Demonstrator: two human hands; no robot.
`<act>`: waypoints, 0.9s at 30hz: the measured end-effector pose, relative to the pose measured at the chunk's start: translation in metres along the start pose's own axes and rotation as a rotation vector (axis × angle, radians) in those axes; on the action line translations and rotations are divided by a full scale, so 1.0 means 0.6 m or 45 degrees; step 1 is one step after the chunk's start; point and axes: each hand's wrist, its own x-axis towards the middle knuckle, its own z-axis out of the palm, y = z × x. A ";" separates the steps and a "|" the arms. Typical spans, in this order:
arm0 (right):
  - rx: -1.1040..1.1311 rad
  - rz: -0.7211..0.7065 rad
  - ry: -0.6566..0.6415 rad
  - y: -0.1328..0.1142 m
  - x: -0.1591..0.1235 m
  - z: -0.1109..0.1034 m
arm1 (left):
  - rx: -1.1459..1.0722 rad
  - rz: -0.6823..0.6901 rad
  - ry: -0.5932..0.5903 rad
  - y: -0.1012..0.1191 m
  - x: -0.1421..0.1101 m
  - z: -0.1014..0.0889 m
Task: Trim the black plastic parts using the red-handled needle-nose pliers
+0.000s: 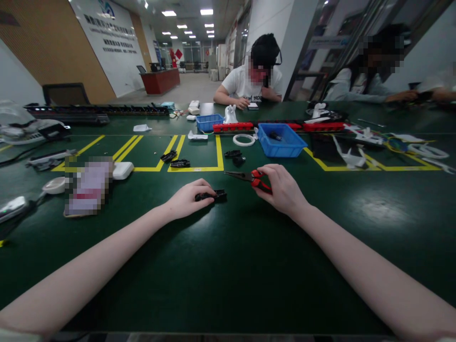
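Observation:
My left hand (190, 197) is closed on a small black plastic part (221, 194) at the table's middle; the fingers cover its left end. In my right hand (283, 187) is a pair of needle-nose pliers (257, 178) with red and black handles. Their long dark jaws point left, above and to the right of the black part, apart from it. Similar black parts (180, 163) lie just beyond my left hand, near the yellow tape. A few more black pieces (234, 156) rest behind the plier tips.
A blue bin (281, 142) holding a dark item stands behind my right hand, beside a white ring (244, 139). A smaller blue bin (210, 122) and red strips (233, 127) lie farther back. A phone (89, 187) and white case (123, 170) are left. Two people sit opposite.

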 end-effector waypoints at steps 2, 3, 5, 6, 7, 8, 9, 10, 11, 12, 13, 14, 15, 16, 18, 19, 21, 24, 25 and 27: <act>-0.003 -0.030 -0.020 -0.005 0.000 0.000 | 0.020 -0.005 -0.004 0.007 0.005 0.007; -0.010 -0.045 -0.036 -0.007 0.000 0.001 | 0.023 -0.001 -0.002 0.011 0.007 0.010; -0.031 -0.059 -0.062 -0.012 0.001 0.004 | 0.020 0.013 0.003 0.019 0.011 0.017; -0.041 -0.057 -0.071 -0.014 0.002 0.006 | 0.018 0.024 0.000 0.022 0.013 0.021; -0.049 -0.051 -0.078 -0.015 0.002 0.009 | 0.018 0.035 -0.007 0.024 0.014 0.024; -0.054 -0.041 -0.083 -0.015 0.002 0.012 | 0.020 0.043 -0.014 0.026 0.014 0.028; -0.055 -0.029 -0.088 -0.014 0.002 0.014 | 0.023 0.048 -0.016 0.028 0.014 0.031; -0.054 -0.018 -0.094 -0.012 0.002 0.016 | 0.025 0.051 -0.013 0.028 0.014 0.034; -0.050 -0.011 -0.101 -0.011 0.001 0.018 | 0.024 0.055 -0.004 0.028 0.013 0.037; -0.044 -0.007 -0.109 -0.009 0.001 0.020 | 0.022 0.061 0.008 0.027 0.012 0.039; -0.039 -0.007 -0.117 -0.008 0.000 0.021 | 0.018 0.074 0.019 0.026 0.010 0.041; -0.035 -0.009 -0.125 -0.007 0.000 0.022 | 0.013 0.092 0.029 0.026 0.009 0.043; -0.033 -0.012 -0.132 -0.006 0.000 0.022 | 0.007 0.114 0.036 0.025 0.007 0.044; -0.033 -0.014 -0.137 -0.005 0.000 0.023 | 0.001 0.134 0.040 0.026 0.006 0.044; -0.037 -0.018 -0.140 -0.005 0.000 0.022 | -0.003 0.161 0.031 0.028 0.002 0.045; -0.041 -0.022 -0.140 -0.005 0.000 0.021 | 0.002 0.166 0.021 0.029 0.001 0.045; -0.047 -0.031 -0.140 -0.006 0.001 0.018 | 0.028 0.172 0.002 0.032 -0.001 0.046; -0.050 -0.050 -0.144 -0.007 0.001 0.016 | 0.074 0.176 0.005 0.036 0.000 0.046; -0.049 -0.053 -0.144 -0.007 0.001 0.015 | 0.086 0.181 0.005 0.036 0.001 0.047; -0.044 -0.052 -0.141 -0.006 0.001 0.016 | 0.108 0.187 -0.012 0.037 0.003 0.047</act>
